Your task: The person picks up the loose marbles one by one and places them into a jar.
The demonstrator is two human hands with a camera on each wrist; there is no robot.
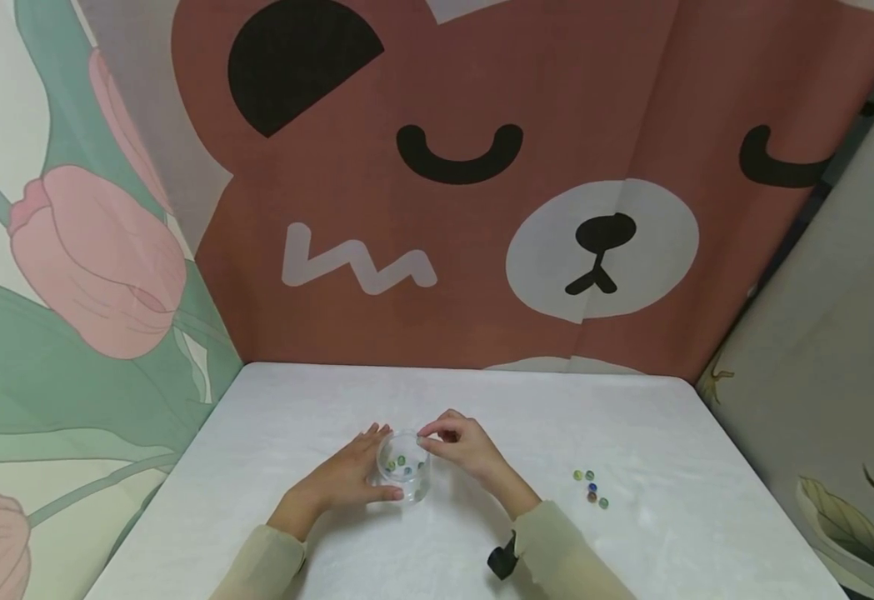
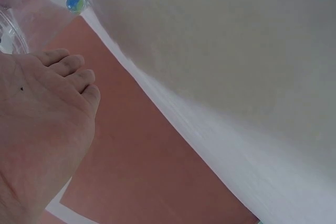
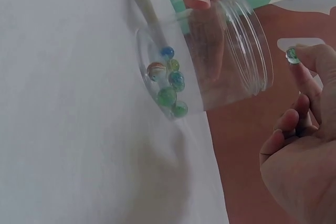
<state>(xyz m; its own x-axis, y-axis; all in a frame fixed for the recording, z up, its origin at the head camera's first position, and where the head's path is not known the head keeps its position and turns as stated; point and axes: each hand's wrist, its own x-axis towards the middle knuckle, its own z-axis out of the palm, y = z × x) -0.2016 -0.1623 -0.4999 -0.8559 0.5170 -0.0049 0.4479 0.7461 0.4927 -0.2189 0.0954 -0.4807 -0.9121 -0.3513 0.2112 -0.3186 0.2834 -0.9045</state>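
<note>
Right fingers pinch glassy marble beside threaded jar.

Marbles inside a clear jar

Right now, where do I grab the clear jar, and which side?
Probably around the smooth wall of the clear jar, below its threaded rim, from the left, where the left hand holds it. The mouth faces up and the round wall suits curved fingers; that leaves the opening free for the green marble in the right hand.
</note>
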